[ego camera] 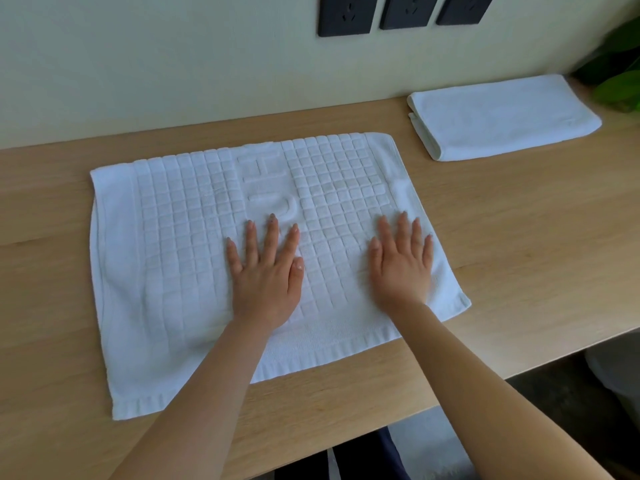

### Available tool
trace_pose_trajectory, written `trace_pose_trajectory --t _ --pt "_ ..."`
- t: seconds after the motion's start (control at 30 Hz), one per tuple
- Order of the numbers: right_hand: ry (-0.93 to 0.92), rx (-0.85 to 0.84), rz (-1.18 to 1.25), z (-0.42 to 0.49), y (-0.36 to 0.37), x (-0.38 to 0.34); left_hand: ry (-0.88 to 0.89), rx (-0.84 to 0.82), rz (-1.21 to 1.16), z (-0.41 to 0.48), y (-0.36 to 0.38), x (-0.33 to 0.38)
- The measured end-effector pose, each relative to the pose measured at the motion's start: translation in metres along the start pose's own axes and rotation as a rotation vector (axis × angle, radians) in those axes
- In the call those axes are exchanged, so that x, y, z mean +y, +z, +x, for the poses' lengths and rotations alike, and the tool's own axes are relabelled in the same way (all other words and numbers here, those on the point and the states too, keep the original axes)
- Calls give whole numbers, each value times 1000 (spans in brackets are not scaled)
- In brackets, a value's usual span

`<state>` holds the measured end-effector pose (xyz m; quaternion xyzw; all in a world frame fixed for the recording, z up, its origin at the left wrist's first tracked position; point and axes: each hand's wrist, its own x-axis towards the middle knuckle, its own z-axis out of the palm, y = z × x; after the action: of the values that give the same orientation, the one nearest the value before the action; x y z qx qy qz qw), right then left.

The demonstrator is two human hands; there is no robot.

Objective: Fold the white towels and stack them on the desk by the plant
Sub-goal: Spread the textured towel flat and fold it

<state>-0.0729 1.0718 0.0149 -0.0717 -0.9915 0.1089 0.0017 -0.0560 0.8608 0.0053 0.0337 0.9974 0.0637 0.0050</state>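
Under both hands' flat fingers (272,233) lies the spread towel (173,237).

The only lettering is a raised mark woven into the middle of the flat towel (187,244) — one shape like an H on its side and, below it, one like a U on its side — too faint to read for sure.
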Motion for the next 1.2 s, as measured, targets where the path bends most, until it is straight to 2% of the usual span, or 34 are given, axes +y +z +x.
trace_pose_trajectory --t 0.17,0.2,0.27,0.3,0.4,0.6,0.7,0.8,0.87,0.93,1.0,1.07,1.1,1.2 --pt "160 101 128 -18 -3 -27 -26 -7 -8 2 -1 4" --pt "152 88 205 -26 -4 -43 -27 -3 -13 2 0 4" --pt "123 -38 304 -42 2 -72 -25 5 -14 2 0 3" --pt "124 -83 291 -46 8 -80 -19 9 -14 1 0 3" --pt "82 -41 118 -41 21 -82 -31 9 -18 0 0 5" --pt "-218 -99 -25 -4 14 -61 -257 -42 19 -8 -5 21" --pt "-384 -142 -60 19 9 -48 -308 95 29 -4 -8 28" --pt "-565 -169 -63 47 4 -36 -263 330 52 19 -16 25" --pt "-698 -174 -73 69 2 -29 -199 374 -3 45 -23 17" --pt "-815 -183 -87 90 1 -21 -72 301 -42 68 -25 8" --pt "-909 -180 -108 110 0 -15 11 95 -59 85 -25 -1" --pt "-963 -187 -106 125 -3 -12 -28 -104 -32 95 -22 -6" --pt "-976 -192 -92 130 -4 -11 -60 -145 2 96 -19 -7" --pt "-882 -197 -15 129 -7 -17 -167 -141 29 90 -17 3"
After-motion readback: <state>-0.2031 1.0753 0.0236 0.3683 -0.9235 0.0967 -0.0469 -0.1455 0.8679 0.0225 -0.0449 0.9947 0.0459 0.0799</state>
